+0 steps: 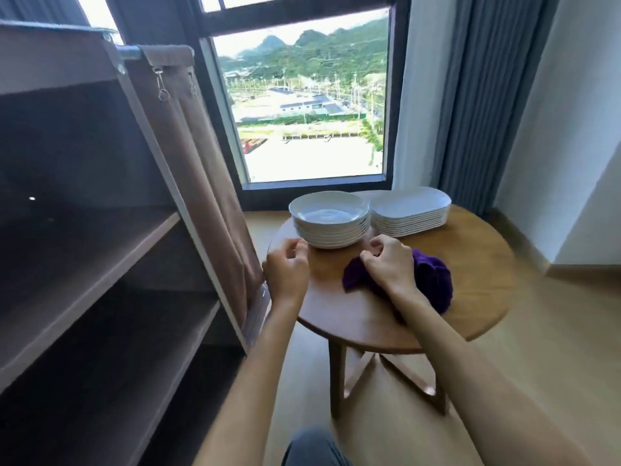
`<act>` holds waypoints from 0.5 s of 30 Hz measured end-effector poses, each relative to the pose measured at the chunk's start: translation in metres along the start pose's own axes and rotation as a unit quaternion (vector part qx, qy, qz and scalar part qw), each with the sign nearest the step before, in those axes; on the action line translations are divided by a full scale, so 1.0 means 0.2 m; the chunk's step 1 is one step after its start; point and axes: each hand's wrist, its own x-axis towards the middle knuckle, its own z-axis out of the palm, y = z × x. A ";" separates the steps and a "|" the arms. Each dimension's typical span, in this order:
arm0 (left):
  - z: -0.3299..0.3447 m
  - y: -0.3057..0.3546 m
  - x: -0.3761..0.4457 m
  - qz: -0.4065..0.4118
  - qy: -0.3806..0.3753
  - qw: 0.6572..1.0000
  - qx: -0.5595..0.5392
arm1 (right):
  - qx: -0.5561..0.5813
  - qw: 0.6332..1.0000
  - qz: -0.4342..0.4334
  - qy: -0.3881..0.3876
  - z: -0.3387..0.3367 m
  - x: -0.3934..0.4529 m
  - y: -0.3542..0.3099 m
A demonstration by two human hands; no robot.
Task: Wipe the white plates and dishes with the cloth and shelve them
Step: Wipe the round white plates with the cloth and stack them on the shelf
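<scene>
Behind everything, a window [302, 105] looks out on green hills, with a grey curtain [470, 95] at its 3 o'clock side. Below it stands a round wooden table [369, 324] on a pale wood floor [504, 381]. At the table's 12 o'clock sits a stack of white bowls [331, 218], and just beside it, toward 2 o'clock, a stack of white oblong plates [411, 210]; whether the two stacks touch cannot be told. A purple cloth [433, 280] lies bunched near the table's centre. The right hand [388, 264] rests on the cloth's 9 o'clock side, its fingers curled and gathering the fabric. The left hand [287, 267] hovers at the table's 9 o'clock edge, fingers loosely curled and holding nothing, its fingertips near the base of the bowls. At 9 o'clock from the table stands a brown shelf [100, 264] with bare boards, a brown fabric flap [201, 163] hanging down its near corner.
</scene>
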 end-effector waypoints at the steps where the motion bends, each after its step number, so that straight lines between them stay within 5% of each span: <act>1: 0.05 0.00 0.04 -0.021 -0.013 1.000 0.011 | -0.042 0.999 0.013 0.002 -0.02 0.01 0.08; 7: 0.32 -0.03 0.22 -0.059 -0.053 0.994 0.079 | -0.179 0.983 0.032 0.037 -0.04 0.08 0.33; 15: 0.45 -0.08 0.49 -0.282 0.009 0.954 -0.099 | -0.207 0.975 0.003 0.082 -0.04 0.14 0.43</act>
